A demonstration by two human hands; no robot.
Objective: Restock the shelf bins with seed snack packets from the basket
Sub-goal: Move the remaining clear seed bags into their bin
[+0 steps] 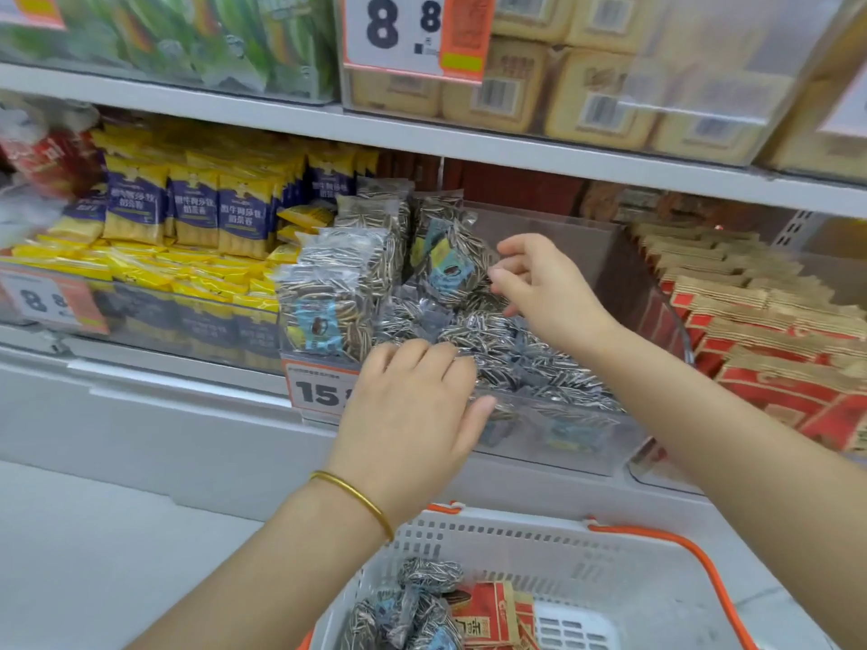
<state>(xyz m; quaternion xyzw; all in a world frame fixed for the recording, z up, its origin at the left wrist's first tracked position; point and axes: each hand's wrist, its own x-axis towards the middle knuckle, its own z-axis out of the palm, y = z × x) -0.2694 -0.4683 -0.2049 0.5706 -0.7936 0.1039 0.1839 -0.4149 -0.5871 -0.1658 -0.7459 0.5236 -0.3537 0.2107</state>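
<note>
Nearest me, the basket point(516, 532) is sitting below both wrists, holding a few seed packets point(422, 602). Just beyond it my left hand point(413, 405) is lying palm-down at the front of the bin point(563, 433), its fingers bending over the loose pile point(539, 363); I cannot tell whether they are gripping anything. Farther in, my right hand point(539, 293) is reaching leftward, its loosely bent fingertips touching the upright packet point(445, 260) without clearly clasping it. That packet is standing just left of those fingertips, long axis vertical, so I'm judging the right hand the nearer one for straightening it.
</note>
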